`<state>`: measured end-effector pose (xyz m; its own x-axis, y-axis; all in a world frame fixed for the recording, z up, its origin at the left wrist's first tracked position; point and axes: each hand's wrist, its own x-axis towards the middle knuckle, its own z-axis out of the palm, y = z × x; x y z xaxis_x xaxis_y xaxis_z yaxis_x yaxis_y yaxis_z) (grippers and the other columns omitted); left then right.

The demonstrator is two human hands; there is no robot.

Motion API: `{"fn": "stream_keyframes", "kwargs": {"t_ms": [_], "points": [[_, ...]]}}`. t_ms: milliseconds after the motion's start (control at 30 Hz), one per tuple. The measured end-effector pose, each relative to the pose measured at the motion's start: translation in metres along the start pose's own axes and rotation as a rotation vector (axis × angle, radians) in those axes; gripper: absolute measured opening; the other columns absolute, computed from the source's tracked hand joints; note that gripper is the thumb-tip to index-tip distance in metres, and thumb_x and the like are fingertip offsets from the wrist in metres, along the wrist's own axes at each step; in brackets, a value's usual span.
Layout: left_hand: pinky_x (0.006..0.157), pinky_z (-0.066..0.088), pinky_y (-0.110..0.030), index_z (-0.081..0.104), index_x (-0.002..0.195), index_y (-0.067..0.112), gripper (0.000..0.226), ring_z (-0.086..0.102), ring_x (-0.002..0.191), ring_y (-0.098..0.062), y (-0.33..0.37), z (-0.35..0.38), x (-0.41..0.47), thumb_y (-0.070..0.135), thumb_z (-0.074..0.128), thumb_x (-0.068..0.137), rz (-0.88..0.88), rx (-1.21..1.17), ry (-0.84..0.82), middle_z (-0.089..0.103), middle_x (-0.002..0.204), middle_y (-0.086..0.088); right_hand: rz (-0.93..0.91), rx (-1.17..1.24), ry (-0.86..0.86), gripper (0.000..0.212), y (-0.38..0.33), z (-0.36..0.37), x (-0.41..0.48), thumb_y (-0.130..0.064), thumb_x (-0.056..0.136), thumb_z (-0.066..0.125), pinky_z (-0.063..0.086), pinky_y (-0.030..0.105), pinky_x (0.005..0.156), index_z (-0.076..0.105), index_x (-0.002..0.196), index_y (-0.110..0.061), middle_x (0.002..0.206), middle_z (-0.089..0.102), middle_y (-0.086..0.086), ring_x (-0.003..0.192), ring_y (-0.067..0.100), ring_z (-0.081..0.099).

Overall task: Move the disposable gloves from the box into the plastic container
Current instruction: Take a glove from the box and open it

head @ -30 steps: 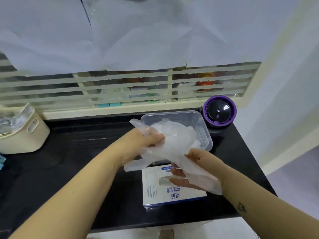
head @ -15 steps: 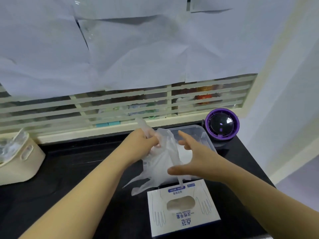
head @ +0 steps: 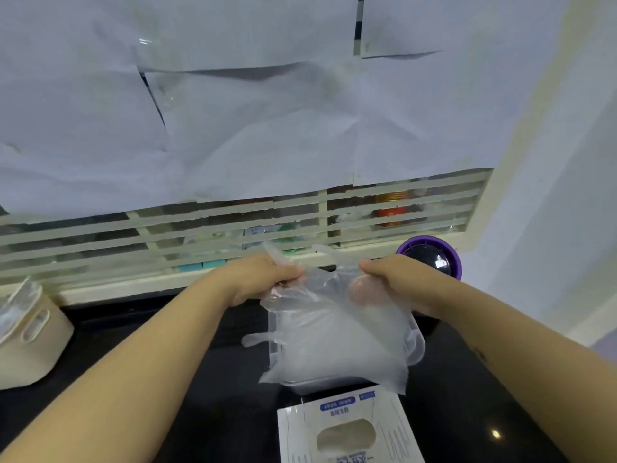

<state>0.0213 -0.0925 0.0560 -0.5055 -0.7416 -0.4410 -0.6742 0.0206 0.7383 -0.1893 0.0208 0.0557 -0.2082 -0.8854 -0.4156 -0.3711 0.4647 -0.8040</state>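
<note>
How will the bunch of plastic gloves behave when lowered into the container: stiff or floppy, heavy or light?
Probably very floppy: the gloves sag in loose folds below the left hand and right hand, with loose ends dangling. Likely light, being thin see-through film. They may spill over the plastic container rim.
</note>
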Motion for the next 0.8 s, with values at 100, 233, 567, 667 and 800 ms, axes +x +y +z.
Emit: {"fn": "stream_keyframes", "kwargs": {"t_ms": [100, 233, 567, 667, 800], "points": [[0.094, 0.044, -0.033, 0.071, 0.102, 0.016, 0.039, 0.060, 0.098, -0.017, 0.007, -0.004, 0.022, 0.052, 0.060, 0.090, -0.025, 0.221, 0.068, 0.067, 0.102, 0.005, 0.017, -0.166, -0.030, 0.037, -0.011, -0.017, 0.015, -0.042, 0.098, 0.047, 0.047, 0.033, 0.090, 0.065, 0.108, -0.011, 0.106, 0.067, 0.005, 0.097, 0.019, 0.061], [0.077, 0.042, -0.013, 0.073, 0.101, 0.019, 0.020, 0.058, 0.091, 0.008, 0.042, -0.006, 0.027, 0.033, 0.060, 0.095, 0.341, 0.002, 0.412, 0.066, 0.102, 0.013, -0.401, -0.177, 0.327, 0.039, -0.032, -0.035, 0.030, -0.033, 0.096, 0.051, 0.038, 0.028, 0.062, 0.068, 0.085, 0.001, 0.071, 0.057, 0.013, 0.067, 0.012, 0.047], [0.100, 0.043, -0.034, 0.074, 0.090, 0.014, 0.013, 0.056, 0.112, -0.012, -0.041, 0.023, 0.019, 0.023, 0.072, 0.081, 0.898, 0.724, 0.404, 0.067, 0.115, 0.002, -1.202, -0.950, 0.230, 0.035, 0.046, -0.002, 0.028, -0.035, 0.098, 0.044, 0.048, 0.030, 0.097, 0.071, 0.111, -0.017, 0.112, 0.070, -0.002, 0.107, 0.013, 0.063], [0.098, 0.048, -0.035, 0.072, 0.084, 0.017, 0.007, 0.061, 0.110, -0.017, -0.063, 0.043, 0.026, 0.019, 0.075, 0.077, 0.865, 0.905, 0.222, 0.069, 0.112, 0.001, -1.048, -1.051, 0.063, 0.038, 0.077, 0.013, 0.040, -0.037, 0.094, 0.040, 0.052, 0.026, 0.091, 0.073, 0.106, -0.021, 0.105, 0.072, -0.007, 0.100, 0.010, 0.066], [0.101, 0.041, -0.028, 0.068, 0.108, 0.019, 0.022, 0.050, 0.122, -0.013, -0.067, 0.061, 0.034, 0.021, 0.050, 0.096, 0.646, 0.961, 0.030, 0.057, 0.132, 0.008, -0.865, -1.045, -0.078, 0.038, 0.089, 0.023, 0.052, -0.036, 0.098, 0.039, 0.052, 0.030, 0.093, 0.069, 0.114, -0.021, 0.113, 0.069, -0.006, 0.109, 0.010, 0.061]]}}
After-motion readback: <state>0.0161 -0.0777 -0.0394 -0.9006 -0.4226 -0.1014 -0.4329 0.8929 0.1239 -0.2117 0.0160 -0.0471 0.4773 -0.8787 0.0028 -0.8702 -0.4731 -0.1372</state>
